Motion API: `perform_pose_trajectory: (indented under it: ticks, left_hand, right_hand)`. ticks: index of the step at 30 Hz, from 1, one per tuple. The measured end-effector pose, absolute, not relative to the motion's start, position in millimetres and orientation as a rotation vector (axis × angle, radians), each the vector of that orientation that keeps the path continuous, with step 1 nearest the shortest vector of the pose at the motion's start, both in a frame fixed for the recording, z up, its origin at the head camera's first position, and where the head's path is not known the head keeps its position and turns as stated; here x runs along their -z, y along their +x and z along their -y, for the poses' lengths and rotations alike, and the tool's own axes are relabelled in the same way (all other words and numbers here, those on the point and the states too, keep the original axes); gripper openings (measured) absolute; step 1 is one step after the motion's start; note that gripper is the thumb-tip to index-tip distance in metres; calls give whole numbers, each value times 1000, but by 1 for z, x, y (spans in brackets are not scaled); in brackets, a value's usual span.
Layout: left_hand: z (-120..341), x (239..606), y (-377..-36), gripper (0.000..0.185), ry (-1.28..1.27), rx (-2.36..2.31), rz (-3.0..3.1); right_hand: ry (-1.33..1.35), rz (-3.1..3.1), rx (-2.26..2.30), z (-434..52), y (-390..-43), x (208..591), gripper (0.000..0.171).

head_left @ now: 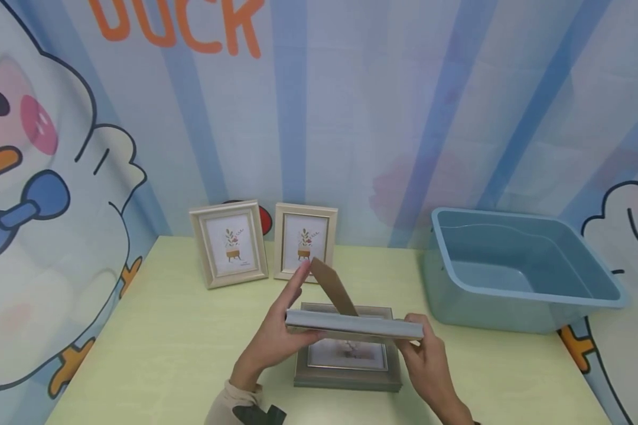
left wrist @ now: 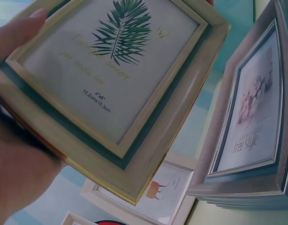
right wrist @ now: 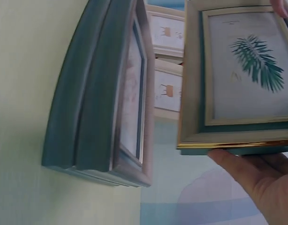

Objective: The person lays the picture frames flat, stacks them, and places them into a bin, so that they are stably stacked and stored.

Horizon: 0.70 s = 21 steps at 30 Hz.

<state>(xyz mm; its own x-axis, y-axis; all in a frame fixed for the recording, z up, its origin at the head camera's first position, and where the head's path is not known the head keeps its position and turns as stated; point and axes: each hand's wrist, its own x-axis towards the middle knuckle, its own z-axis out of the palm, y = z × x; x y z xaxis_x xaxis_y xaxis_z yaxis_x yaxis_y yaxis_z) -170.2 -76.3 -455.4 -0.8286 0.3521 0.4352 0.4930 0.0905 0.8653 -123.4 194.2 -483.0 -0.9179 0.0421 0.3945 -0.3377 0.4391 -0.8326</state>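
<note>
Both hands hold a cream and green photo frame [head_left: 351,324] face down and level, just above a grey frame [head_left: 348,378] that lies flat on the table. My left hand [head_left: 276,342] grips its left end, with the index finger stretched up against the brown cardboard stand [head_left: 334,287]. My right hand [head_left: 427,354] grips the right end. The left wrist view shows the held frame's [left wrist: 116,70] green leaf print, my left hand [left wrist: 17,159] at its edge, and the grey frame [left wrist: 247,136] beside it. In the right wrist view my right hand [right wrist: 256,178] holds the frame [right wrist: 238,79] by its lower edge.
Two cream frames [head_left: 228,243] [head_left: 304,242] with plant prints stand upright against the back wall. A blue plastic tub [head_left: 516,271] sits at the right on the pale green table [head_left: 181,330]. Cartoon duck walls close in the back and both sides.
</note>
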Motion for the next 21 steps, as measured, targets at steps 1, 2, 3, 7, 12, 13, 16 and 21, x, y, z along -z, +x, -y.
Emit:
perform_pose_trajectory:
  ticks: [1,2,3,7,12,13,16,21]
  left_hand:
    - [77,455,-170,112,-884,1855,2232]
    - [78,455,-170,114,-898,1856,2233]
    - [78,455,-170,115,-913,1847,2234]
    - [80,455,-168,117,-955,1827,2219]
    - [83,456,-165,117,-996,1756,2187]
    - [83,456,-164,117,-998,1740,2183]
    - [83,454,-162,116,-993,1700,2168]
    - [82,454,-159,113,-968,1691,2130]
  right_hand:
    - [263,2321,-1475,-194,-123,484,12]
    - [274,2303,-1478,-194,-122,486,12]
    - [288,2285,-1478,-194,-121,487,12]
    - [408,2182,-1440,-194,-120,494,20]
    - [562,2019,-1259,-197,-124,501,15]
    - [585,1983,-1225,-197,-125,502,9]
    - [644,1886,-1182,-198,-129,504,16]
    - [699,1797,-1181,-201,-131,506,28]
